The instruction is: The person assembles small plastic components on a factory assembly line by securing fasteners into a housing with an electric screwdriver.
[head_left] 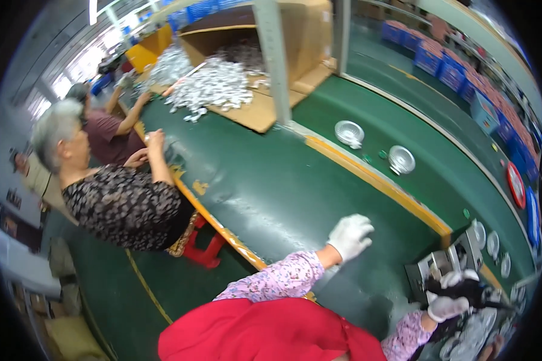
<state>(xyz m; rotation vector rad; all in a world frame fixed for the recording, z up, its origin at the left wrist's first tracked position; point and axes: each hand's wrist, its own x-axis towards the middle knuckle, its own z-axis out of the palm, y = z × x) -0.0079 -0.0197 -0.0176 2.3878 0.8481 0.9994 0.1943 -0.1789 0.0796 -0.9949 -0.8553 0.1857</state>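
My left hand (350, 236) was loosely open, nothing visible in it, over the worktop (265, 192). Right hand (447, 307) was at the black object (477, 293), worktop's right end; grip unclear. Object seemed stiff, fairly light, best held by its near side.

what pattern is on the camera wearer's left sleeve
A small floral print on pale lilac-pink; the left sleeve shows best in the head view.

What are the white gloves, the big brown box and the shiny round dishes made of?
White gloves: probably knitted cloth; matte and snug.
Big brown box: likely cardboard; dull, with a folded-out flap.
Shiny round dishes: silvery and glinting, maybe metal, possibly plastic.
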